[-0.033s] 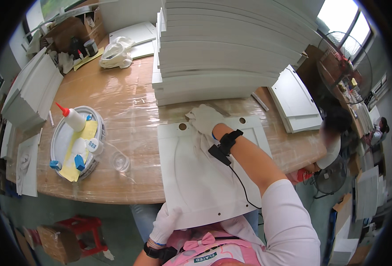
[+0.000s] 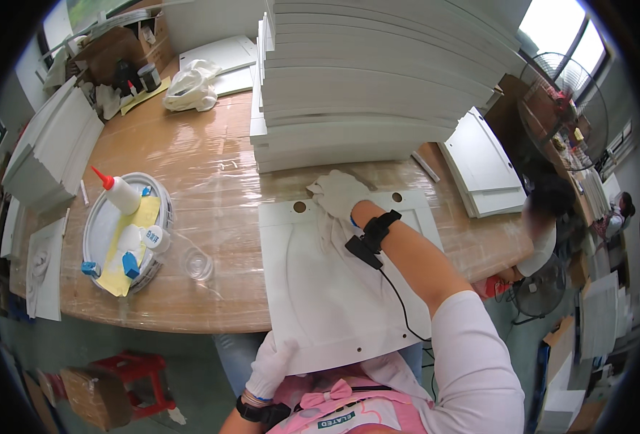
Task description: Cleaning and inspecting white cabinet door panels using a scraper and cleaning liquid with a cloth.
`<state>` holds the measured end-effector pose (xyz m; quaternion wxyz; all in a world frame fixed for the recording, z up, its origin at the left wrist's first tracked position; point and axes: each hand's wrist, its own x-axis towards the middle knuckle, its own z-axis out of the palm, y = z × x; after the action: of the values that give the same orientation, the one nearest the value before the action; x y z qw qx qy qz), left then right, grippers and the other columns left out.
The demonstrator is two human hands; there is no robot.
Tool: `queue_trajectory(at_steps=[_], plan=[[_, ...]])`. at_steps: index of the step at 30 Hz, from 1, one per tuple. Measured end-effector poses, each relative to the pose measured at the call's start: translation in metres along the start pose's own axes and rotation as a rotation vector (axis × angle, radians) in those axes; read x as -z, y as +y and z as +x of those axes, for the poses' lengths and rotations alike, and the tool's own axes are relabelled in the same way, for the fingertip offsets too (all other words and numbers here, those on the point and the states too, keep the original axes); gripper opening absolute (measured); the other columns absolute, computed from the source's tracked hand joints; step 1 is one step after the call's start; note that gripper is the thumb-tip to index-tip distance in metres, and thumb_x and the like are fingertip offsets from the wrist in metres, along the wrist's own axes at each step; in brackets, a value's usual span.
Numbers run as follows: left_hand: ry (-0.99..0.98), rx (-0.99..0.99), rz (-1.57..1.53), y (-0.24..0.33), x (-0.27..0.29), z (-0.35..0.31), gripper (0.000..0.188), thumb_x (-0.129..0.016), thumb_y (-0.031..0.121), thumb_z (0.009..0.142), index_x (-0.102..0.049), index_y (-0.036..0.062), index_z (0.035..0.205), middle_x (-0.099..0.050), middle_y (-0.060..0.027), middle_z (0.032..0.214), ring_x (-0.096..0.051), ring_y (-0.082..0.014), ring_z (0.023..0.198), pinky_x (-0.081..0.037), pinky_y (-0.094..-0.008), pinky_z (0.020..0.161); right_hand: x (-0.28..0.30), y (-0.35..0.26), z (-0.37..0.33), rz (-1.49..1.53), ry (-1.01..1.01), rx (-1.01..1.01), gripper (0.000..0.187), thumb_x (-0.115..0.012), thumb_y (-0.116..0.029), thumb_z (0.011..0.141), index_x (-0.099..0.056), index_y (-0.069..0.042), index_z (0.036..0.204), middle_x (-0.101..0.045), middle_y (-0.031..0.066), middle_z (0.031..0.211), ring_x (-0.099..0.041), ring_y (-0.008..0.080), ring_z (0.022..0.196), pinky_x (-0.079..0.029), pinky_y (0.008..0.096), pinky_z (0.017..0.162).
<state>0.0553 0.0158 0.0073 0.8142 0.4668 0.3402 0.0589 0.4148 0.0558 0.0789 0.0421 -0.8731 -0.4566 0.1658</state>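
A flat white panel [image 2: 298, 296] with two dark round holes near its far edge lies before me. It overhangs the table's near edge above my lap. My left hand [image 2: 269, 363], in a white knit glove, grips the panel's near left corner, its thumb on top. My right hand [image 2: 343, 194], gloved too, presses a white cloth [image 2: 334, 235] onto the panel's far edge, between the holes. The cloth trails from under the palm toward me, and the right fingers are closed over it. A black strap with a small device and cable [image 2: 367, 246] is round my right wrist.
A tall stack of white panels [image 2: 356, 101] stands just beyond my right hand. Left on the film-covered table [image 2: 211, 163] are a round white lid [image 2: 162, 217] bearing a red-tipped glue bottle [image 2: 121, 194], and a clear cup [image 2: 198, 265]. Another person [image 2: 540, 239] sits at right.
My right hand and the cloth have shifted very slightly to the right along the panel's far edge. My left hand stays on the near corner.
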Motion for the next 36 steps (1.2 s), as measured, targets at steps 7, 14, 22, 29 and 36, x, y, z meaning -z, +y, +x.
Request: queue_trajectory(at_steps=[7, 14, 22, 29, 36], plan=[[-0.01, -0.016, 0.021, -0.002, 0.002, 0.002, 0.045, -0.059, 0.027, 0.098, -0.043, -0.0045, 0.127, -0.063, -0.0144, 0.1, -0.068, -0.0201, 0.068, -0.059, -0.0325, 0.051, -0.011, 0.005, 0.012, -0.079, 0.071, 0.072, 0.033, -0.047, -0.032, 0.093, -0.068, -0.016, 0.113, -0.064, 0.0172, 0.113, -0.06, 0.0348, 0.108, -0.051, 0.047, 0.093], [0.009, -0.027, 0.007, -0.006, 0.006, 0.0, 0.04, -0.057, 0.021, 0.098, -0.047, -0.0052, 0.126, -0.063, -0.0135, 0.104, -0.067, -0.0175, 0.073, -0.058, -0.0312, 0.055, 0.005, -0.007, -0.002, -0.111, -0.02, 0.004, 0.031, -0.047, -0.032, 0.094, -0.068, -0.018, 0.114, -0.06, 0.0102, 0.121, -0.059, 0.0345, 0.11, -0.051, 0.0465, 0.094], [-0.061, -0.003, 0.015, -0.006, 0.007, 0.003, 0.041, -0.058, 0.022, 0.098, -0.045, -0.0048, 0.127, -0.063, -0.0122, 0.102, -0.067, -0.018, 0.07, -0.058, -0.0306, 0.052, -0.045, -0.056, -0.008, 0.224, 0.297, 0.161, 0.029, -0.055, -0.024, 0.091, -0.065, -0.011, 0.115, -0.059, 0.0155, 0.118, -0.06, 0.0371, 0.106, -0.05, 0.0458, 0.093], [-0.003, -0.049, 0.05, -0.006, 0.0, 0.0, 0.036, -0.055, 0.021, 0.099, -0.047, -0.0011, 0.127, -0.064, -0.0133, 0.099, -0.067, -0.0196, 0.067, -0.057, -0.0312, 0.049, -0.052, -0.117, -0.026, 0.177, 0.116, 0.387, 0.02, -0.058, -0.018, 0.089, -0.071, -0.006, 0.099, -0.066, 0.0145, 0.111, -0.064, 0.0357, 0.104, -0.053, 0.0422, 0.088], [0.081, -0.124, 0.095, -0.019, -0.001, 0.007, 0.037, -0.053, 0.022, 0.1, -0.048, -0.0027, 0.128, -0.065, -0.0123, 0.096, -0.066, -0.0194, 0.066, -0.056, -0.0311, 0.049, -0.076, -0.004, -0.034, 0.255, 0.349, 0.24, 0.023, -0.062, -0.017, 0.086, -0.065, -0.004, 0.105, -0.066, 0.0195, 0.107, -0.064, 0.0389, 0.1, -0.05, 0.0438, 0.089]])
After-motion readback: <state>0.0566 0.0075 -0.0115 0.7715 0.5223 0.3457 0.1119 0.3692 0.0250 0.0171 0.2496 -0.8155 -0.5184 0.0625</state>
